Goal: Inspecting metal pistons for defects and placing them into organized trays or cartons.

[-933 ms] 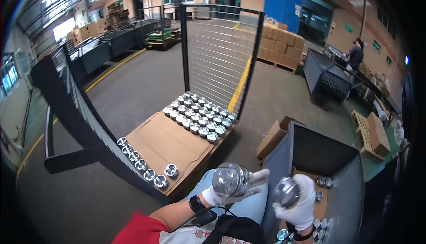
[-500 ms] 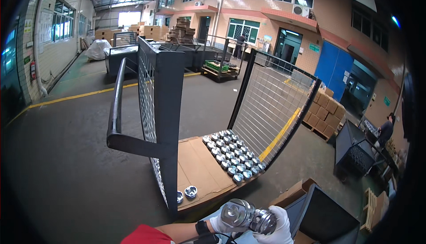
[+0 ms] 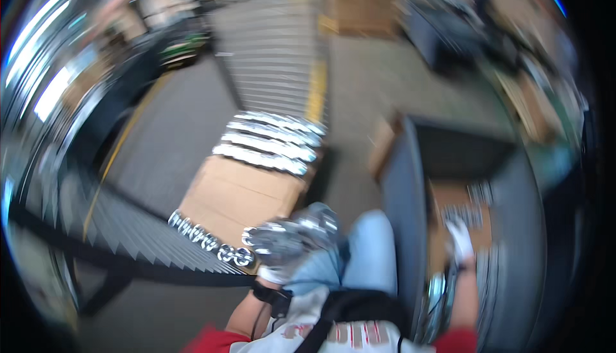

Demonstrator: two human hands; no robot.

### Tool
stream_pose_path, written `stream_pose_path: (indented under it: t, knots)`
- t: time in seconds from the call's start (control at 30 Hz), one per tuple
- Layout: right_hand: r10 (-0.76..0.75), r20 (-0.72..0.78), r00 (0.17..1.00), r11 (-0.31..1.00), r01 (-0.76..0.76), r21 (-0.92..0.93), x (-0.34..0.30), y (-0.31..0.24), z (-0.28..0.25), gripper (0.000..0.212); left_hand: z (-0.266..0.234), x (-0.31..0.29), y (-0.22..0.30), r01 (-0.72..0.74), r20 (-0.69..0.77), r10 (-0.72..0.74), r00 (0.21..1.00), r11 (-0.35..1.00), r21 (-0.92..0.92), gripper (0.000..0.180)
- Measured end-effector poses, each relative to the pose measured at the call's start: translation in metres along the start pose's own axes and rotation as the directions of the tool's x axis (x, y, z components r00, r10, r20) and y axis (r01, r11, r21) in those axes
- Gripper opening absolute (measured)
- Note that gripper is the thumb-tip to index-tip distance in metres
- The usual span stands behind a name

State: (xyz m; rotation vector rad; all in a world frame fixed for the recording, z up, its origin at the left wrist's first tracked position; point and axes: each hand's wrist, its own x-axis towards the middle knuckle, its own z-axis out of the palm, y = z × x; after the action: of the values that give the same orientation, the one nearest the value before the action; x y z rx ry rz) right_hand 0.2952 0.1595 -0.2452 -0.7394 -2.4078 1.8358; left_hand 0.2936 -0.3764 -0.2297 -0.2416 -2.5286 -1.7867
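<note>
Frame heavily smeared, edges approximate. Clock hub = left hand unless said otherwise.

Left hand (image 3: pixel 274 275): white glove, loaded. Carries shiny held parts (image 3: pixel 279 241), at least two, round and metal, at 12 to 1 o'clock on it. Exact count and finger positions lost in blur. Black wristband (image 3: pixel 263 291) just below, toward 7.

Right hand (image 3: pixel 459 241): white glove, just shy of 3 o'clock, down inside the grey bin (image 3: pixel 404 231). Fingertips at bin parts (image 3: pixel 467 215); can't tell if it grips one or only touches.

From right hand as hub: a second cluster (image 3: pixel 482 192) at 1, long smeared rows (image 3: pixel 491 282) at 5, bright parts (image 3: pixel 436 289) at 7. Brown bin liner (image 3: pixel 449 192) under the parts, bare patch near 12.

Back to left hand hub. Jeans leg (image 3: pixel 375 244) between 2 and 3, between cart and bin. Cart's cardboard sheet (image 3: pixel 244 186) between 11 and 12. Edge row (image 3: pixel 199 234) of metal parts at 10, along the sheet's near-left side. Big block of parts (image 3: pixel 269 138) at 12, rows packed tight on the far end of the sheet. Mesh panel (image 3: pixel 273 58) rises behind that block, also 12. Dark-framed near panel (image 3: pixel 141 237) between 9 and 10.

Farther out: yellow floor line (image 3: pixel 135 122) between 10 and 11, carton stack (image 3: pixel 362 9) between 12 and 1, another dark bin (image 3: pixel 439 29) at 1.
</note>
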Motion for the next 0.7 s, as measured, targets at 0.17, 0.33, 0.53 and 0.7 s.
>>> stream_pose_path:
  t: [0.17,0.33,0.53,0.7]
  knots:
    - [0.478,0.204,0.854,0.878,-0.468,-0.098,0.021,0.139,0.035,0.098,0.027,-0.019,-0.103,0.248,0.317,-0.192,0.929,0.957,-0.149,0.056]
    - [0.656,-0.132,0.743,0.662,-0.650,-0.374,-0.022,0.195,0.082,0.128,0.069,0.019,-0.104,0.242,0.572,-0.224,0.789,0.969,0.046,0.052]
    - [0.623,-0.368,0.690,0.607,-0.724,-0.329,-0.003,0.199,0.142,0.107,0.068,0.077,-0.094,0.243,0.476,-0.297,0.828,0.955,0.172,0.047]
    - [0.767,-0.345,0.542,0.424,-0.830,-0.362,0.011,0.185,0.149,0.070,0.104,0.153,-0.085,0.290,0.218,-0.326,0.920,0.940,0.179,0.043]
